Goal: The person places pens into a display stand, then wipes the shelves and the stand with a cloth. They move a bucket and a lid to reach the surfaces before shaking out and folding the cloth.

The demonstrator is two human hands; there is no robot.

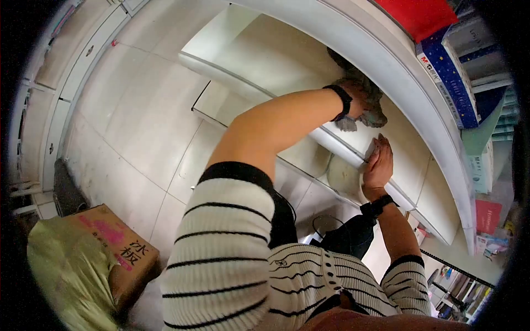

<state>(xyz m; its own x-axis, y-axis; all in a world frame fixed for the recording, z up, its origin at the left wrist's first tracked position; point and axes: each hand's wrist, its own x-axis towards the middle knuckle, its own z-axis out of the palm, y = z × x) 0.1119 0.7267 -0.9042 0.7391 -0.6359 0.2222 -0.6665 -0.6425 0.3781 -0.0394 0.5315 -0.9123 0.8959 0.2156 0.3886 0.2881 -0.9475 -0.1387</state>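
My left hand (356,101) is closed around a crumpled grey-brown cloth (377,117), which rests on a pale shelf board (408,138). Part of the cloth hides my fingers. A black band circles that wrist. Near the board's front edge, my right hand (379,164) is apart from the cloth, fingers stretched out and palm turned sideways, with nothing visible in it. Its wrist carries a dark watch (379,206).
Over the board runs a curved white shelf edge (408,60), with a blue starry box (448,80) and other packaged goods above. A cardboard box (135,248) and a yellowish bag (61,265) stand on the tiled floor (138,121). White drawers (88,52) line the far left.
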